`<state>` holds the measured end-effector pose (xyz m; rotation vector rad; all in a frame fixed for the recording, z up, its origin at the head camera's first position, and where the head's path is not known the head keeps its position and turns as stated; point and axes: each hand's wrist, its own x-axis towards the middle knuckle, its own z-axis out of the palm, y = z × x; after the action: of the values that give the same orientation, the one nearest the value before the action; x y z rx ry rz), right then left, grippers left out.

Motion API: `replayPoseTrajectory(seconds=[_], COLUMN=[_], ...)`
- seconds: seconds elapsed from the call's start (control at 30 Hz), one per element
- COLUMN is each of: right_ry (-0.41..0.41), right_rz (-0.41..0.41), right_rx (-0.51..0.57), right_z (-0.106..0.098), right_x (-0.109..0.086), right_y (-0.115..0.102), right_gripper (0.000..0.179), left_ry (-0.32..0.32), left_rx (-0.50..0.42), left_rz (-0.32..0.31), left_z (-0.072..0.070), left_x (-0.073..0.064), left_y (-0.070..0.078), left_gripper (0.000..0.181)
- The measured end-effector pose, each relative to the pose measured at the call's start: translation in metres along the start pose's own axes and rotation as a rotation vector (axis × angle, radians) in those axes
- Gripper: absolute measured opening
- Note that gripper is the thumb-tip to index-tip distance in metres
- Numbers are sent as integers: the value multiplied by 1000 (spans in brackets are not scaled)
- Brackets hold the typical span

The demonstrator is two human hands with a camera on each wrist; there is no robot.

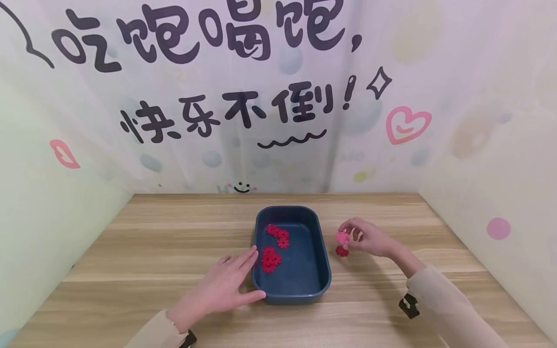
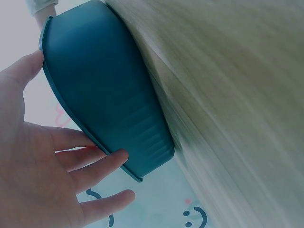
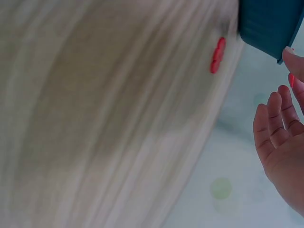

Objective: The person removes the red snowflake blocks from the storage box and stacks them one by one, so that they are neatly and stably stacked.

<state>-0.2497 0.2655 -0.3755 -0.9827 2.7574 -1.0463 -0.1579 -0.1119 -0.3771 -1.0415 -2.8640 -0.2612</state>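
The left hand [image 1: 224, 285] lay at the left side of the box [image 1: 304, 266], its fingers nearly straight, with the thumb spread wide and touching the rim; it had no grip on the box; a soft touch like that seemed enough to keep it steady, since a hard push might have slid it over the worktop [image 1: 174, 232]. The box sat on the worktop with no lid on; inside were a back clump [image 1: 280, 234] and a front clump [image 1: 271, 260] of red flowers, both nearer the left wall. Right of the box, a loose red flower [image 1: 342, 251] lay on the worktop; just above it was a pink flower [image 1: 342, 237], pinched by the right hand [image 1: 370, 238] between thumb and finger, the others loosely bent; a light pinch at the edge looked best, held high so the two flowers did not bump.
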Motion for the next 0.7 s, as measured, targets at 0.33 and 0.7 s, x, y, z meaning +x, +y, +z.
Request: replayPoseTrajectory(seconds=[0.33, 0.7], right_ry=[-68, -102], right_rz=[34, 127], right_rx=[17, -13], right_z=[7, 17], right_x=[-9, -9], right_y=[15, 28], right_gripper=[34, 31], left_ry=[3, -11], left_rx=[1, -6], left_rz=[0, -3], left_z=[-1, -2], left_x=[0, 0], left_y=[0, 1], left_gripper=[86, 85])
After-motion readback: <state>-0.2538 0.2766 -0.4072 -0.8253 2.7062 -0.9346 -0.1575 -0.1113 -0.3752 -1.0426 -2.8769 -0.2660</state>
